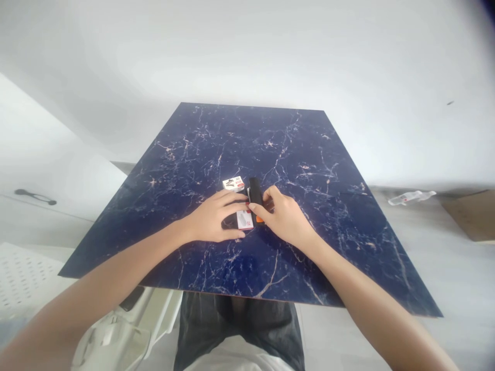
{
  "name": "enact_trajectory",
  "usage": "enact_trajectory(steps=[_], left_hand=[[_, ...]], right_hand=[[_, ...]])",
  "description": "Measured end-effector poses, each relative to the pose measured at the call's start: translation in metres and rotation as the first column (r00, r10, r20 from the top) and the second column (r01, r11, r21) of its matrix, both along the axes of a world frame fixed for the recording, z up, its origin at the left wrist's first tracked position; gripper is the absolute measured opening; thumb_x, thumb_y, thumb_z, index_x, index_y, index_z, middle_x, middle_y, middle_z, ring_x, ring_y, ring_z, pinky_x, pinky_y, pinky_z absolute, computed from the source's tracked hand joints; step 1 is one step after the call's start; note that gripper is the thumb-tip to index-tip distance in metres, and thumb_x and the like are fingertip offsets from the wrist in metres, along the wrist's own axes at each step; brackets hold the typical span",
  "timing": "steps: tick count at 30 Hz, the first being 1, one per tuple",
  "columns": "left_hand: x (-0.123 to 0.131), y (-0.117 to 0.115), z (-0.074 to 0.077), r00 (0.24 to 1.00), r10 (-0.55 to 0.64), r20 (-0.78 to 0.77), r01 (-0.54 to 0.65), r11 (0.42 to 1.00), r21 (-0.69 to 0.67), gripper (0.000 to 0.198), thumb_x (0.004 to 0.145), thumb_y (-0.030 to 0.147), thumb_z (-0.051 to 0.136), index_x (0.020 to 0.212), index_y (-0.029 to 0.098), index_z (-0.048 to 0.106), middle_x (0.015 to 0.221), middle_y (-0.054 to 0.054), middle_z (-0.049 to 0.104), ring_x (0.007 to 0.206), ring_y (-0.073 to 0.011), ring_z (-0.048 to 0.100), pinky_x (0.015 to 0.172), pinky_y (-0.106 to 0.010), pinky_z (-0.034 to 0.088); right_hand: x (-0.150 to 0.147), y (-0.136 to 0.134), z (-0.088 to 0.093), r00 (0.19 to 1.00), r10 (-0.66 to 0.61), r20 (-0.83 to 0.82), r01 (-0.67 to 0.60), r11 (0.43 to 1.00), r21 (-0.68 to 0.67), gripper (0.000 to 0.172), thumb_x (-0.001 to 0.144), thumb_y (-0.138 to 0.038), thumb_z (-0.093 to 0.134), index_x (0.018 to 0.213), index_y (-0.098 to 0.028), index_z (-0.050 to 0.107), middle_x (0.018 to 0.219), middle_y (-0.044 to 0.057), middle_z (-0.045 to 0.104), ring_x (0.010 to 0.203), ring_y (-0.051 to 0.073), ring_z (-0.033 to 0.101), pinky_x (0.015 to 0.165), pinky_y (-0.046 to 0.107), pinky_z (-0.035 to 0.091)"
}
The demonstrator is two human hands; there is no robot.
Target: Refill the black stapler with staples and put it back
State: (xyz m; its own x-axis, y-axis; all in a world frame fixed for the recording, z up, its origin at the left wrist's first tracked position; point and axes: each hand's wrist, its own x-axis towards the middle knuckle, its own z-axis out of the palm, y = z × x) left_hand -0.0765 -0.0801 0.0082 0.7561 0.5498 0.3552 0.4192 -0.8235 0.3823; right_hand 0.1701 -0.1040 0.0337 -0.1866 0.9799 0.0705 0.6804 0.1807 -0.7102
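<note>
My left hand (pixel 217 217) lies over a small white and red box (pixel 244 220) on the dark blue marbled table (pixel 240 154), fingers curled around it. Beside it, my right hand (pixel 281 215) grips a black stapler (pixel 255 191) with an orange part showing under the fingers. Just beyond my left fingers lies a second small white box (pixel 233 183) with a dark picture on it. The two hands almost touch at the middle of the table.
A clear plastic bottle (pixel 410 197) lies on the pale floor at the right, near a brown cardboard piece (pixel 469 214). A white cabinet with a dark handle (pixel 34 196) stands at the left. A white perforated seat (pixel 23 275) is at lower left.
</note>
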Motion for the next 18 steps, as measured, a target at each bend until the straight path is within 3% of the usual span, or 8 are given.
enact_trajectory(steps=[2, 4, 7, 11, 15, 18], left_hand=[[-0.005, 0.006, 0.005, 1.000, 0.004, 0.026, -0.005, 1.000, 0.028, 0.048, 0.095, 0.047, 0.070, 0.138, 0.026, 0.065, 0.148, -0.012, 0.061, 0.137, -0.0334, 0.054, 0.118, -0.056, 0.044], [-0.013, 0.018, 0.008, 0.993, 0.114, 0.036, -0.116, 0.992, 0.057, 0.039, 0.101, 0.039, 0.060, 0.137, 0.027, 0.066, 0.153, -0.010, 0.058, 0.142, -0.0330, 0.048, 0.120, -0.060, 0.039], [-0.024, 0.036, 0.007, 0.963, 0.269, -0.031, -0.268, 0.963, 0.038, 0.041, 0.105, 0.036, 0.051, 0.143, 0.027, 0.063, 0.151, -0.010, 0.059, 0.144, -0.0342, 0.042, 0.120, -0.065, 0.034], [-0.024, 0.035, 0.007, 0.975, 0.175, -0.135, -0.181, 0.983, -0.037, 0.047, 0.101, 0.026, 0.051, 0.148, 0.023, 0.059, 0.130, -0.011, 0.069, 0.128, -0.0312, 0.053, 0.113, -0.057, 0.043], [-0.014, 0.017, 0.011, 0.985, 0.052, -0.162, -0.060, 0.997, -0.045, 0.056, 0.091, 0.016, 0.055, 0.147, 0.023, 0.059, 0.126, -0.011, 0.066, 0.122, -0.0299, 0.056, 0.111, -0.051, 0.046], [-0.014, 0.013, 0.015, 0.989, 0.083, -0.120, -0.089, 0.995, -0.049, 0.051, 0.092, 0.024, 0.058, 0.143, 0.022, 0.060, 0.124, -0.012, 0.066, 0.115, -0.0302, 0.059, 0.105, -0.052, 0.049]], right_hand=[[0.000, 0.000, 0.000, 1.000, 0.000, -0.007, -0.001, 1.000, -0.008, 0.030, 0.095, -0.048, 0.067, 0.090, -0.026, 0.047, 0.082, -0.001, 0.070, 0.071, 0.020, 0.067, 0.068, 0.032, 0.046], [0.000, -0.001, 0.001, 1.000, 0.002, -0.015, -0.002, 1.000, -0.024, 0.031, 0.095, -0.050, 0.067, 0.090, -0.026, 0.047, 0.081, -0.001, 0.070, 0.071, 0.020, 0.066, 0.067, 0.032, 0.045], [0.000, -0.001, 0.002, 1.000, 0.000, -0.010, -0.001, 0.999, -0.045, 0.033, 0.095, -0.053, 0.065, 0.090, -0.027, 0.046, 0.081, -0.001, 0.070, 0.070, 0.020, 0.066, 0.065, 0.032, 0.045], [0.000, -0.001, 0.004, 1.000, -0.002, 0.004, 0.002, 0.999, -0.044, 0.033, 0.096, -0.052, 0.065, 0.089, -0.027, 0.045, 0.079, -0.002, 0.070, 0.070, 0.020, 0.066, 0.066, 0.032, 0.044], [0.000, -0.001, 0.004, 1.000, 0.009, 0.000, -0.009, 0.999, -0.050, 0.031, 0.097, -0.050, 0.064, 0.090, -0.027, 0.045, 0.077, -0.002, 0.070, 0.068, 0.020, 0.067, 0.066, 0.032, 0.044], [0.000, -0.001, 0.003, 1.000, 0.012, 0.001, -0.012, 0.999, -0.042, 0.031, 0.097, -0.051, 0.063, 0.091, -0.026, 0.046, 0.079, -0.001, 0.071, 0.069, 0.020, 0.067, 0.067, 0.032, 0.044]])
